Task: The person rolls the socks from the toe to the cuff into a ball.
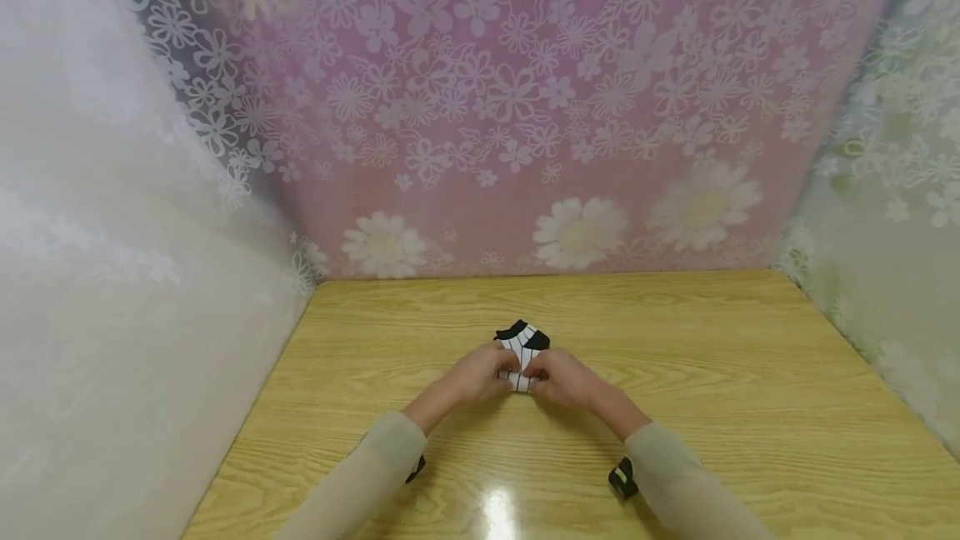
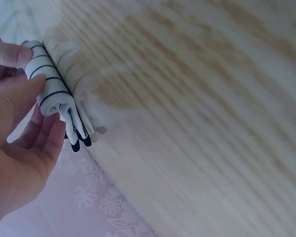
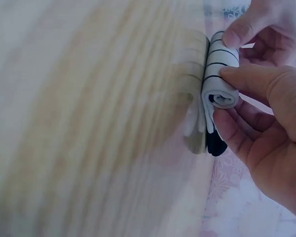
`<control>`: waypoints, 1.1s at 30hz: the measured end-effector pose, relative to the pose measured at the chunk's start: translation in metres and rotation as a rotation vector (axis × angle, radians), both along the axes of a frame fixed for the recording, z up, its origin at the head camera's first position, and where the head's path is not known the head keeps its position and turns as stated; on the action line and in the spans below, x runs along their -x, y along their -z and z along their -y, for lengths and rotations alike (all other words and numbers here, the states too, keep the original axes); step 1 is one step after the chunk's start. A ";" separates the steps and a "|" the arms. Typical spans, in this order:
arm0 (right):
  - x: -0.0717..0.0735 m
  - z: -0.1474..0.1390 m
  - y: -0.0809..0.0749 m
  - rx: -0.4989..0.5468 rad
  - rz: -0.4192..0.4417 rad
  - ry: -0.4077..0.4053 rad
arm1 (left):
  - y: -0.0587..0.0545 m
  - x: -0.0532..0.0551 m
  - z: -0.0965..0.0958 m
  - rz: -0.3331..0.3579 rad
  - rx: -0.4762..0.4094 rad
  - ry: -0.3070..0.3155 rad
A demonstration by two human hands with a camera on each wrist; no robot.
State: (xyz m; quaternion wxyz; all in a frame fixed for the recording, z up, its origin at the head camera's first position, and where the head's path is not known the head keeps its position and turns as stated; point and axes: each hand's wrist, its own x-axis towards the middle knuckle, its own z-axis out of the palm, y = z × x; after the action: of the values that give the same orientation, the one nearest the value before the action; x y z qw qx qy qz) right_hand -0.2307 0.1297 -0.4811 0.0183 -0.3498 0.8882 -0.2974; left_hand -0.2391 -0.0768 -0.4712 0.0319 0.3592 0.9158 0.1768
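Note:
A pair of white socks (image 1: 519, 382) with thin black stripes lies on the wooden table, its near end rolled up. Black patches show at the far end, where the layers still lie flat. My left hand (image 1: 483, 372) grips the left side of the roll, thumb on top and fingers beneath. On the right side my right hand (image 1: 564, 377) pinches the same roll between thumb and fingers. In the right wrist view the end of the rolled socks (image 3: 222, 94) shows a spiral of layers, with the black part (image 3: 216, 144) beyond it.
The wood-grain table (image 1: 675, 323) reaches back to a pink flowered cloth (image 1: 480, 215). Pale curtains hang at the left (image 1: 187, 290) and right (image 1: 885, 273). A dark wrist strap (image 1: 622, 479) shows below the right sleeve.

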 end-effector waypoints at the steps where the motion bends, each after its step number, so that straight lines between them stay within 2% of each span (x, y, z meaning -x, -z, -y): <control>1: 0.001 0.000 0.000 0.005 0.023 0.000 | 0.000 -0.001 0.000 -0.024 0.010 -0.001; 7: 0.008 -0.004 -0.003 0.036 0.151 0.014 | 0.001 -0.001 -0.001 -0.106 0.063 0.006; 12: 0.010 -0.004 -0.002 0.045 0.157 0.012 | 0.000 0.001 -0.002 -0.082 0.080 0.012; 14: 0.009 -0.004 0.000 0.030 0.120 0.020 | 0.000 0.002 -0.002 -0.062 0.079 0.013; 16: 0.008 -0.003 0.001 0.000 0.047 0.027 | 0.000 0.004 -0.002 -0.044 0.074 0.014; 22: -0.006 0.003 0.000 -0.153 -0.329 0.004 | -0.003 0.006 -0.002 0.017 0.039 0.008; 25: -0.012 0.006 0.001 -0.235 -0.449 0.006 | -0.003 0.007 -0.002 0.054 0.027 -0.008; 29: -0.017 0.009 0.002 -0.317 -0.484 0.029 | -0.003 0.008 -0.002 0.068 0.020 -0.010; 33: -0.016 0.010 0.002 -0.301 -0.408 0.033 | -0.004 0.009 0.000 0.071 0.022 -0.004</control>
State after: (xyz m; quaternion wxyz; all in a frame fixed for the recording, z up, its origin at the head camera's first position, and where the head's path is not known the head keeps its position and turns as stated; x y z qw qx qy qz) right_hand -0.2146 0.1195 -0.4830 -0.1143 -0.3816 0.9133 -0.0853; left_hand -0.2478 -0.0771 -0.4671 0.0680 0.3507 0.9167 0.1793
